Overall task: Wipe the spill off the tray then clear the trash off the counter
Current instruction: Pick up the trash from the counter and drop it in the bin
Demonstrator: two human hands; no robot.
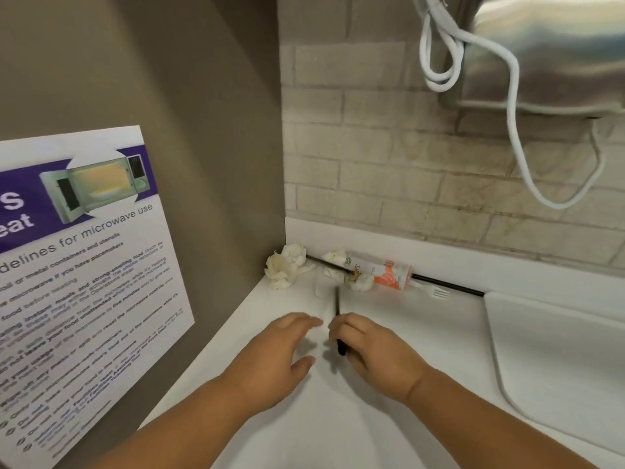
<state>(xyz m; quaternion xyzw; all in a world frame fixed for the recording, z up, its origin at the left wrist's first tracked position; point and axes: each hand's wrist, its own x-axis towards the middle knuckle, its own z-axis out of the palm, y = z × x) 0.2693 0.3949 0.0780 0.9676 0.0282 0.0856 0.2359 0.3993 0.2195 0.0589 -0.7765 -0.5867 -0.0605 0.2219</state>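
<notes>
Beige tile (389,157) backs a white desk (389,418) that runs into a corner. From my feed the trash lies along the back edge: crumpled tissues (285,270), an orange-and-white wrapper (385,274) and a white plastic fork (436,292). The left hand (280,353) is spread and relaxed over the desk, holding nothing. Just beside it, the right hand (368,350) has its fingers curled round a thin black stick (337,302) that points toward the wrapper. A white tray (558,350) sits on the right, apart from both hands. A microwave poster (84,265) hangs on the left wall.
</notes>
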